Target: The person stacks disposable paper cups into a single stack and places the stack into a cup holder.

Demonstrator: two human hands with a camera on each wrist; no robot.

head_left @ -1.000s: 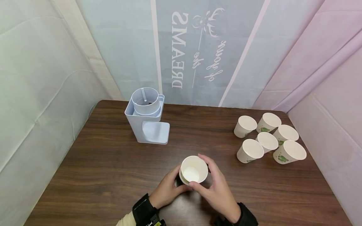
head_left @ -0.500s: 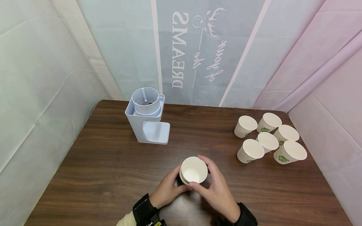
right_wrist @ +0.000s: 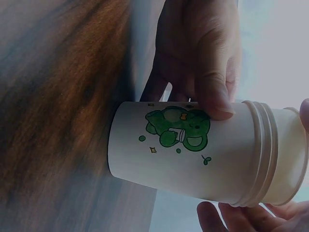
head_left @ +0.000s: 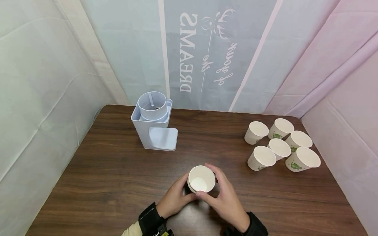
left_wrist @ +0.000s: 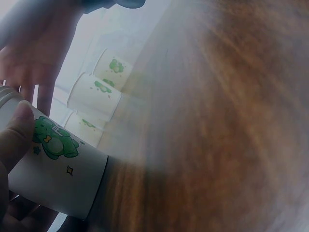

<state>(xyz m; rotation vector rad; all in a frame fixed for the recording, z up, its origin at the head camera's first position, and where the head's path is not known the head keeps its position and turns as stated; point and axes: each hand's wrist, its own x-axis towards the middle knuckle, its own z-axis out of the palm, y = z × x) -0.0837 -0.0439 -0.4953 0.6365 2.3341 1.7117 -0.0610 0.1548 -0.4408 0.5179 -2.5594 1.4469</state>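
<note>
Near the table's front, a stack of white paper cups (right_wrist: 183, 150) with a green bear print stands upright on the wood. My left hand (head_left: 174, 196) grips the stack's side, its thumb (left_wrist: 19, 130) across the outer cup in the left wrist view. The top cup (head_left: 201, 178) sits partly inside the stack, its rim above several closely nested rims (right_wrist: 256, 152). My right hand (head_left: 225, 196) holds this top cup near its rim, thumb at the front and fingers behind. The fingers of both hands are partly hidden by the cups.
Several single paper cups (head_left: 262, 157) stand upright at the back right of the brown table (head_left: 103, 183). A pale blue holder (head_left: 152, 123) with a round tube and a flat foot stands at the back left. Cloth walls (head_left: 141, 39) rise along the table's edges.
The top cup has sunk slightly deeper into the stack, my right hand moving down and a little left with it. My left hand stays in place.
</note>
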